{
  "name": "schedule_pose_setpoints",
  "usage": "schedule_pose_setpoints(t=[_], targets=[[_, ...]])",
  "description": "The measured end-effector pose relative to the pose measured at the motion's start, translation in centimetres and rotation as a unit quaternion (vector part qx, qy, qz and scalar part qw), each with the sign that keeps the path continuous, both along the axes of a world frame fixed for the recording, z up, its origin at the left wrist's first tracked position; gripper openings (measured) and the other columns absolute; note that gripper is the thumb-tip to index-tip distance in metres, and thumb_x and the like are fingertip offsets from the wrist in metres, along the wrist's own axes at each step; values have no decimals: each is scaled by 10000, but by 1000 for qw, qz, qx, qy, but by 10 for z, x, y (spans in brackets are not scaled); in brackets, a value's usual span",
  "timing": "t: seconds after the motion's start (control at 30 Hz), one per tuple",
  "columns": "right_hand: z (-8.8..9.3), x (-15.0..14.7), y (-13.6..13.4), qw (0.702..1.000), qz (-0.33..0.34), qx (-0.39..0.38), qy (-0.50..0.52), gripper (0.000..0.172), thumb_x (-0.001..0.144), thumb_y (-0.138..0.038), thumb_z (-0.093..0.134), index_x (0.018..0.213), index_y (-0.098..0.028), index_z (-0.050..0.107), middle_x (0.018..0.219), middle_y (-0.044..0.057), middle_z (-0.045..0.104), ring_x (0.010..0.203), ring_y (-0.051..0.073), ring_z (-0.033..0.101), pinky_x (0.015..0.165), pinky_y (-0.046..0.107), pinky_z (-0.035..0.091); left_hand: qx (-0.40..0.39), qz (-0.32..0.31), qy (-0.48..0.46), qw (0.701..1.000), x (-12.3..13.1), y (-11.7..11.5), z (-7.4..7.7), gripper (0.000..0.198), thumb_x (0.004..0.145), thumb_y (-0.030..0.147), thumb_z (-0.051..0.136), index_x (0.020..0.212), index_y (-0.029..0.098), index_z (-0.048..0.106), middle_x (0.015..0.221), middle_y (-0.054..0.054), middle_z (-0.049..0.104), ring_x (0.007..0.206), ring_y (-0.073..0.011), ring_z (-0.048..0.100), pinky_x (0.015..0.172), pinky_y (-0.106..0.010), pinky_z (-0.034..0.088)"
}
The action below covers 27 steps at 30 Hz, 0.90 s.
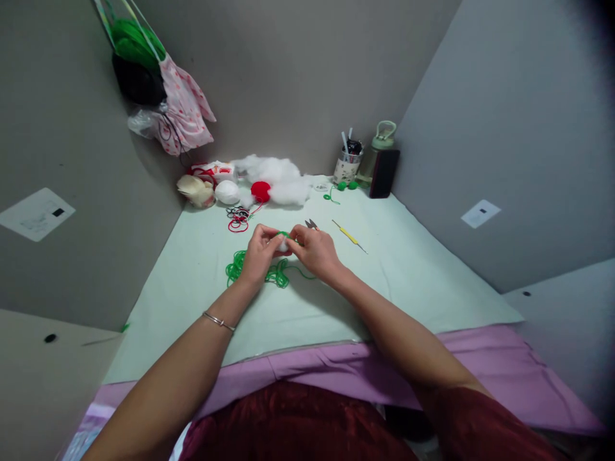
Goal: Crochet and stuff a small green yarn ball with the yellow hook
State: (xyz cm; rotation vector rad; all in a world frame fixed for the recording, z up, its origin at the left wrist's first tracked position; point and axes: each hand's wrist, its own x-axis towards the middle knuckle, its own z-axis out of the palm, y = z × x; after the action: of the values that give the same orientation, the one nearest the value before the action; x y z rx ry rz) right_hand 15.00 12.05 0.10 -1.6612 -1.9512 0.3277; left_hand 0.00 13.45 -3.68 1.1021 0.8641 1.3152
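My left hand [260, 252] and my right hand [314, 250] meet over the middle of the pale green table [408, 269]. Between their pinched fingertips sits a small green crocheted piece [284, 237] with a tuft of white stuffing [283, 245] showing at its opening. Both hands are closed on it. A loose tangle of green yarn [254, 272] lies on the table right under and behind my hands, trailing up to the piece. A thin bracelet circles my left wrist.
Small scissors [311, 224] and a yellow crochet hook [349, 235] lie just beyond my right hand. At the back are white stuffing [281, 179], a red yarn ball [261, 191], a white ball [227, 191], red and black threads [239, 219], a pen cup [346, 164], a bottle [379, 150].
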Motion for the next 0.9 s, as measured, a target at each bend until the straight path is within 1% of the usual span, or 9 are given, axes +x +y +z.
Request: schedule_pose_setpoints(t=[0.13,0.3,0.43,0.6,0.67,0.73,0.8,0.83,0.9], targets=[[5,7,0,1000,4,-1,19,173,980,-341,654,847,-232,679,739,20,755,676,195,614,695,298,347,16,-20,-11,1000,1,0,1,498,695,424,920,939,209,542,941,6,657,864,-169,711,790,-358,660],[6,3,-6,997,58,-19,43,135,987,-218,588,880,-224,672,797,11,802,689,177,649,731,286,396,16,1,-8,1000,0,6,-4,460,672,327,903,888,215,513,847,36,636,702,-134,670,644,-289,626],[3,-7,-13,995,75,-32,52,129,959,-170,582,883,-218,675,817,21,803,691,183,660,682,286,380,8,40,3,999,1,8,-6,388,663,235,845,866,217,514,774,56,623,599,-108,625,546,-227,547],[6,-5,-14,995,81,-18,60,148,965,-191,590,859,-226,686,764,5,747,685,178,623,689,296,381,-29,32,17,999,1,6,-4,275,724,279,758,890,219,546,619,63,616,487,-130,587,495,-244,501],[8,2,-9,996,66,4,58,128,960,-230,627,851,-225,693,844,30,736,762,192,623,749,318,403,-42,20,20,999,0,5,-2,247,749,294,737,924,210,584,615,55,630,483,-136,585,493,-247,492],[11,10,-5,993,61,52,82,122,932,-270,687,819,-222,687,1000,73,730,924,225,629,841,352,431,-48,16,23,998,-1,5,-2,214,777,281,733,948,197,636,671,41,659,518,-124,588,510,-235,488],[12,15,-2,978,104,91,159,171,902,-300,725,768,-219,656,1119,97,714,1073,251,621,922,380,454,-51,18,30,998,-1,5,-3,150,816,255,745,929,185,676,743,28,676,584,-113,599,535,-217,488],[12,16,-1,962,144,85,217,214,900,-324,723,742,-219,625,1127,98,712,1083,250,630,923,382,472,-53,18,34,998,-1,5,-3,127,851,255,751,927,176,686,791,17,685,629,-114,614,560,-216,502],[12,16,-1,918,216,18,333,273,917,-388,684,744,-226,548,1098,81,714,916,207,667,808,356,509,-63,13,43,997,-1,6,-5,157,941,295,738,1006,157,699,921,-17,709,745,-137,662,644,-253,564]])
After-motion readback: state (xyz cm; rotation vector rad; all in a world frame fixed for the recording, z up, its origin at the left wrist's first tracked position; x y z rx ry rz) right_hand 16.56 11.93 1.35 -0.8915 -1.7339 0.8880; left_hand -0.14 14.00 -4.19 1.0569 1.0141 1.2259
